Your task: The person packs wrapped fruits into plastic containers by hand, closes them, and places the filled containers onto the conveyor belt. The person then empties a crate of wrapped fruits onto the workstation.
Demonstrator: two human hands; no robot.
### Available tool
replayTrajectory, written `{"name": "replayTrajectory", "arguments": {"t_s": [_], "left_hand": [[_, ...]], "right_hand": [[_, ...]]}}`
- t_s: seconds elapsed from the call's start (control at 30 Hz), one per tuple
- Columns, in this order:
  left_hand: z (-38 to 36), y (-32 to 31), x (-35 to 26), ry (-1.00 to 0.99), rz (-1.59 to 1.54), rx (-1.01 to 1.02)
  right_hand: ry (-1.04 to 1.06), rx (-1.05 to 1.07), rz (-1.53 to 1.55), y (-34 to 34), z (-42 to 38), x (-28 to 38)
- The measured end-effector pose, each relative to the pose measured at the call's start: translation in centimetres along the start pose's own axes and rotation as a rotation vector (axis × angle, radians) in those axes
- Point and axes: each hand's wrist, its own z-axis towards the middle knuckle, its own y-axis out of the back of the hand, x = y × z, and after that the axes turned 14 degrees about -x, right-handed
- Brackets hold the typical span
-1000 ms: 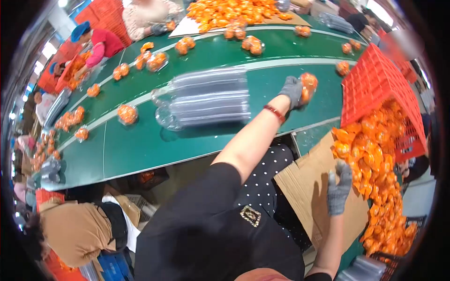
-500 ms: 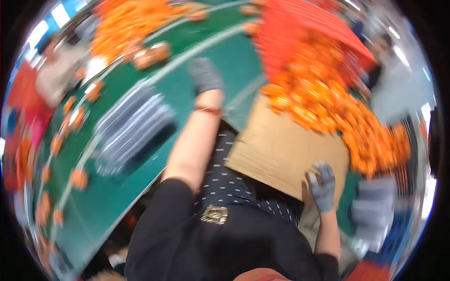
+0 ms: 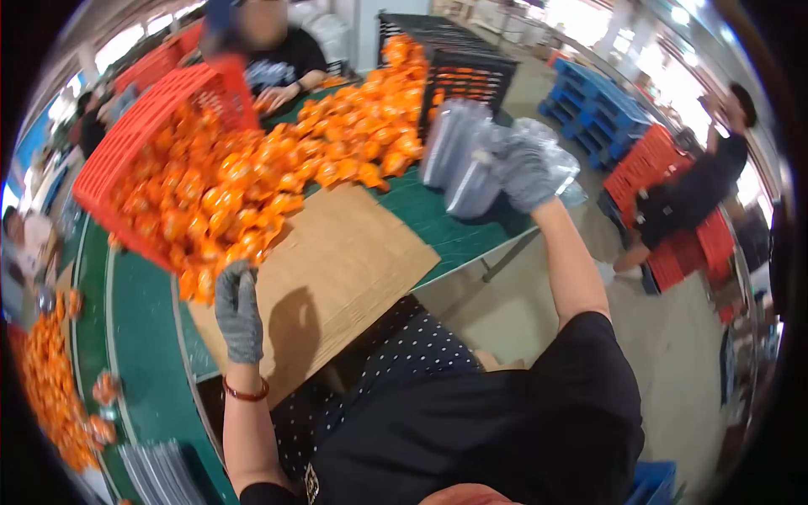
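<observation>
My left hand (image 3: 239, 311), in a grey glove with a red bracelet at the wrist, is at the near edge of a heap of shiny orange wrapped pieces (image 3: 223, 202). Its fingers are pressed together; whatever they may hold is hidden. A flat sheet of brown cardboard (image 3: 353, 244) lies beside it, under the front of the heap. Over on the right, my right hand (image 3: 526, 172), also gloved in grey, has its fingers closed on clear plastic containers (image 3: 471, 164). These stand in nested stacks at the table edge, and loose clear plastic shows behind the hand.
A tipped red crate (image 3: 139, 139) spills the orange pieces onto the green table (image 3: 143, 337). A black crate (image 3: 463, 71) stands behind. One person (image 3: 282, 63) is across the table, another (image 3: 699, 185) at right near red crates. Blue pallets (image 3: 593, 105) are stacked beyond.
The view has swung to the right. My left hand has gone from the bare green tabletop to the orange heap. My right hand has moved from above the cardboard to the clear plastic containers.
</observation>
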Motion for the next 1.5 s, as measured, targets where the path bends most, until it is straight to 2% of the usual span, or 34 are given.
{"name": "replayTrajectory", "arguments": {"t_s": [0.07, 0.17, 0.27, 0.3, 0.33, 0.37, 0.4, 0.43, 0.47, 0.5, 0.53, 0.57, 0.63, 0.67, 0.7, 0.73, 0.8, 0.83, 0.9, 1.0, 1.03, 1.1, 1.17, 1.27, 1.37, 1.43, 1.5], "left_hand": [[-0.6, -1.8, 0.8, -0.036, 0.046, 0.106], [-2.0, -4.2, -0.4, 0.129, 0.031, 0.207], [-2.8, -5.0, -0.3, -0.110, 0.265, 0.358], [-3.1, -5.2, -0.7, -0.134, 0.261, 0.406], [-3.3, -5.5, -1.3, -0.164, 0.258, 0.427], [-3.7, -5.7, -2.0, -0.187, 0.263, 0.438], [-4.1, -5.5, -2.8, -0.200, 0.282, 0.439], [-4.4, -5.3, -2.4, -0.216, 0.272, 0.427], [-4.7, -5.0, -1.9, -0.235, 0.266, 0.410], [-5.2, -5.1, -2.3, -0.251, 0.283, 0.359], [-5.7, -5.3, -2.7, -0.270, 0.300, 0.312], [-6.2, -5.5, -3.2, -0.322, 0.308, 0.246], [-6.8, -5.7, -4.5, -0.438, 0.359, 0.141], [-7.1, -5.8, -5.2, -0.496, 0.406, 0.096], [-7.4, -5.8, -5.5, -0.555, 0.447, 0.055], [-7.5, -5.7, -5.5, -0.515, 0.505, 0.050], [-7.6, -5.1, -5.3, -0.432, 0.618, 0.040], [-7.7, -4.3, -3.9, -0.347, 0.727, 0.095], [-7.8, -2.9, -1.2, -0.325, 0.787, 0.095], [-6.8, -1.3, 0.0, -0.328, 0.818, 0.076], [-6.3, -1.0, 0.0, -0.335, 0.838, 0.077], [-5.4, -0.6, 0.4, -0.378, 0.907, 0.104], [-4.9, -0.6, 0.8, -0.345, 0.858, 0.150], [-4.5, -0.8, 0.1, -0.308, 0.874, 0.159], [-4.2, -0.2, -1.2, -0.310, 0.915, 0.113], [-4.1, 0.7, -1.3, -0.315, 0.875, 0.059], [-3.9, 0.4, -1.1, -0.445, 0.856, -0.085]], "right_hand": [[0.069, 0.032, 0.092, -1.7, 0.2, -2.0], [-0.022, 0.121, 0.364, -5.5, 1.1, -5.4], [0.114, 0.119, 0.082, -5.2, 3.1, -7.0], [0.175, 0.119, 0.002, -5.5, 3.6, -6.8], [0.040, 0.049, -0.118, -6.1, 3.6, -6.7], [0.317, -0.487, -0.215, -6.0, 2.1, -7.1], [0.188, -0.453, -0.225, -4.7, 2.2, -5.7], [0.378, -0.821, -0.215, -6.3, 2.1, -6.3], [0.299, -0.761, -0.081, -3.2, 2.2, -2.5], [0.402, -0.768, -0.005, -2.6, 1.6, -0.5], [0.319, -0.728, 0.136, -2.7, 0.8, 2.0], [0.452, -0.740, 0.176, -4.0, -0.6, 4.1], [0.617, -0.574, 0.255, -6.2, -3.9, 8.8], [0.654, -0.388, 0.296, -6.8, -5.7, 11.9], [0.806, -0.360, 0.347, -7.5, -7.2, 14.4], [0.940, -0.330, 0.318, -7.3, -8.9, 17.6], [0.951, -0.221, 0.869, -9.8, -11.8, 22.4], [0.973, -0.097, 0.982, -10.1, -12.1, 23.9], [1.006, 0.153, 1.193, -10.8, -12.1, 26.2], [0.930, 0.225, 1.180, -13.3, -9.8, 26.3], [0.734, -0.026, 1.158, -14.3, -9.1, 26.6], [0.370, 0.093, 1.043, -17.0, -5.2, 27.9], [0.119, 0.004, 0.768, -22.6, -2.8, 29.2], [0.135, 0.329, 0.581, -24.5, 0.2, 29.4], [0.197, 0.105, 0.657, -24.9, 0.4, 28.6], [0.070, 0.115, 0.845, -22.7, 0.7, 27.6], [-0.012, 0.192, 0.936, -19.7, 0.3, 26.2]]}}
